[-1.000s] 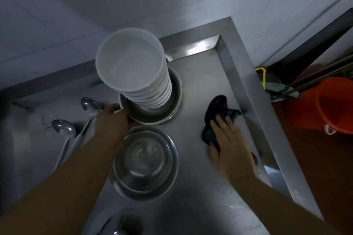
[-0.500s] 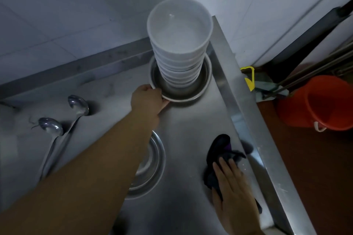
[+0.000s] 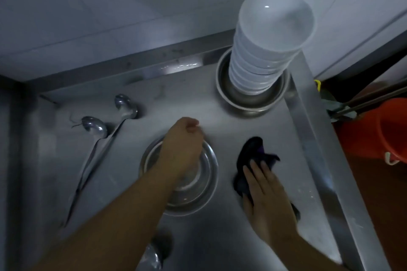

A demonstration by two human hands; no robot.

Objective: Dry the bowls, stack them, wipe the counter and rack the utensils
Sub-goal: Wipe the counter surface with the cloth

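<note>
No writing is legible. The left hand [image 3: 184,138] has let go of the far metal bowl [image 3: 253,99] holding the white stack [image 3: 262,50]; it now hovers loosely curled, empty, over the near bowl [image 3: 207,185]. The right hand [image 3: 267,196] still presses flat on the cloth [image 3: 255,149].

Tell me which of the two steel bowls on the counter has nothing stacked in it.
The near steel bowl, under the left hand. The far steel bowl in the counter's back corner carries the stack of white bowls.
</note>
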